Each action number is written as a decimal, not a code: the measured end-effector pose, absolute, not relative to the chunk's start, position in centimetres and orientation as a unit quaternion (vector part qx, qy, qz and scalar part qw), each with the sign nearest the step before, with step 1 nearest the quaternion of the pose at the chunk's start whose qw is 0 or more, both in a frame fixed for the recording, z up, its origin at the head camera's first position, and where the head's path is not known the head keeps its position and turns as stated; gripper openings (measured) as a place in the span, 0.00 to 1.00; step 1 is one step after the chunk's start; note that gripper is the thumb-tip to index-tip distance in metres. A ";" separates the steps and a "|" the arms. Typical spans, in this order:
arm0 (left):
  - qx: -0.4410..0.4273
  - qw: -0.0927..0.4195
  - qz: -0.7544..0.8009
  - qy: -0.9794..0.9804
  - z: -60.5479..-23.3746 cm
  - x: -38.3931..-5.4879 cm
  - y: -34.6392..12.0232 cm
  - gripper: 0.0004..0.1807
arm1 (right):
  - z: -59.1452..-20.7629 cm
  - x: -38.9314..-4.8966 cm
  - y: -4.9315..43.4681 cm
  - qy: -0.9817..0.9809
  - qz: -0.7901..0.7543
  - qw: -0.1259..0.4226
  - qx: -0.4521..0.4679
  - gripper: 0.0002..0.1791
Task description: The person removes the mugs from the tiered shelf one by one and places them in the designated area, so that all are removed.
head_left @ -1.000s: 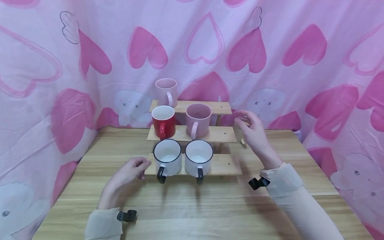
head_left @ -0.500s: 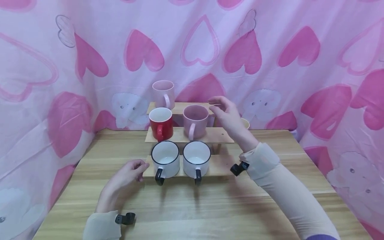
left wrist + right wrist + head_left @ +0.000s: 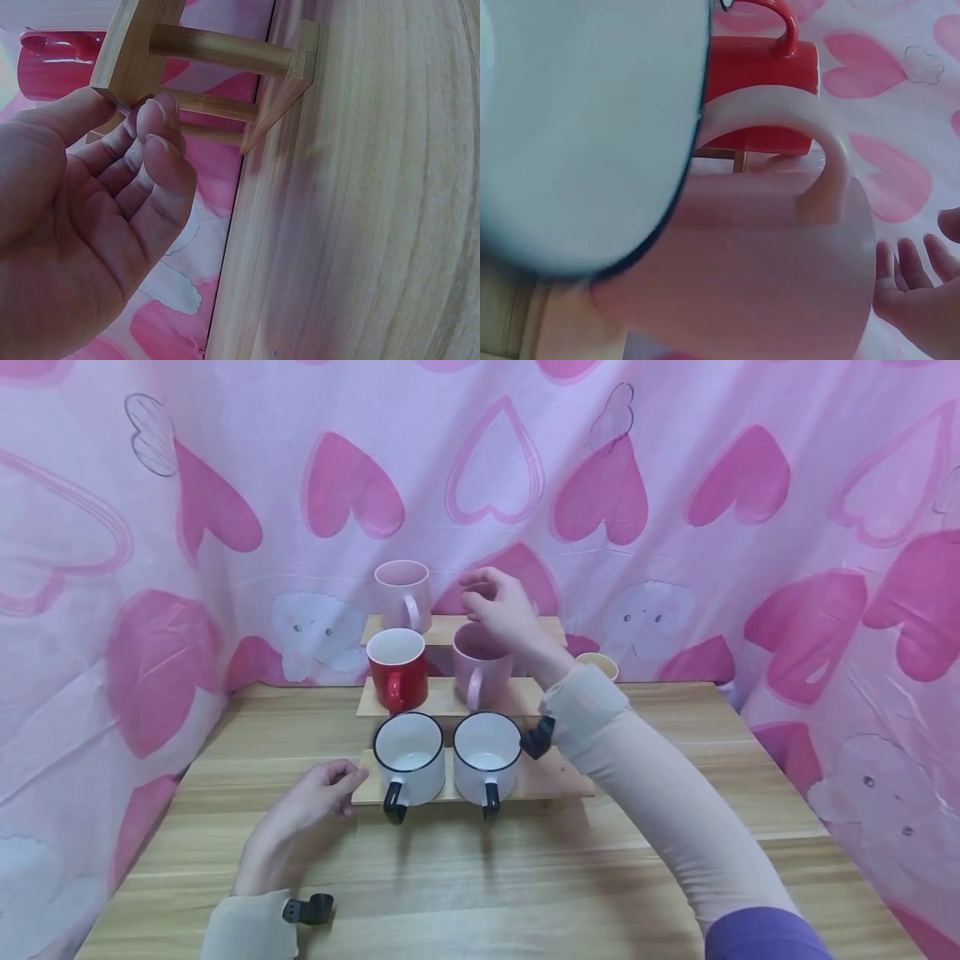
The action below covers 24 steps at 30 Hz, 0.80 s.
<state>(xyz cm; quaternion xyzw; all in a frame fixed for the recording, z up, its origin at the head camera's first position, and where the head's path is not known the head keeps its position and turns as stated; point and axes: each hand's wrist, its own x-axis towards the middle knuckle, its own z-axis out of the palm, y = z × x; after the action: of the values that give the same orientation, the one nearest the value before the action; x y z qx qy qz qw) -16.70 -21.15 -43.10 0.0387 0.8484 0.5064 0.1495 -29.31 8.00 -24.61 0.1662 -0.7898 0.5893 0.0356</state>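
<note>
A three-tier wooden rack [image 3: 558, 777] stands on the table, and my left hand [image 3: 311, 797] pinches the left end of its lowest board. My right hand [image 3: 506, 610] reaches over the rack, its fingers loosely bent and holding nothing. It hovers above a dusty pink mug [image 3: 476, 681] on the middle tier, which it partly hides. Left of that mug is a red mug [image 3: 397, 681] with a white inside. A light pink mug [image 3: 397, 602] occupies the top tier, left of my right fingertips and apart from them. Two white mugs, left [image 3: 412, 777] and right [image 3: 487, 777], have black rims and handles on the bottom tier.
Behind the rack's right side, a yellow cup [image 3: 600, 664] shows partly past my right sleeve. The wooden tabletop [image 3: 480, 885] extends in front. A pink heart-patterned curtain [image 3: 675, 435] closes off the back and both sides.
My right hand has moved leftward and up, from beside the rack's right end to above the middle tier. My left hand has kept its place at the lowest board.
</note>
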 end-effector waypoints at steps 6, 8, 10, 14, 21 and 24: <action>0.021 0.162 0.510 0.845 -43.1 -16.6 -21.2 0.20 | -23.9 -30.6 6.0 -0.824 0.548 -0.001 0.141 0.16; 0.019 0.165 0.510 0.844 -43.2 -16.5 -21.2 0.20 | -23.7 -30.8 5.2 -0.835 0.533 -0.005 0.136 0.17; 0.019 0.164 0.511 0.844 -43.2 -16.5 -21.1 0.20 | -23.4 -31.0 4.4 -0.843 0.520 -0.004 0.136 0.17; 0.010 0.165 0.524 0.835 -43.2 -16.3 -21.0 0.21 | -23.4 -31.5 2.7 -0.854 0.506 -0.008 0.118 0.11; -0.017 0.178 0.538 0.824 -43.0 -16.1 -20.6 0.20 | -24.3 -31.9 1.3 -0.852 0.516 -0.050 0.071 0.06; -0.002 0.170 0.524 0.834 -43.1 -16.2 -20.5 0.20 | -24.5 -32.0 1.2 -0.851 0.517 -0.063 0.066 0.08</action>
<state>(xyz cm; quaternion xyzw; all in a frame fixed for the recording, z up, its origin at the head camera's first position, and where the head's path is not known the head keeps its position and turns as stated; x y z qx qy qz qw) -16.24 -20.52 -43.05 -0.0017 0.8345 0.5242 0.1699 -32.04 1.17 -24.51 0.0660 -0.8509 0.5173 -0.0629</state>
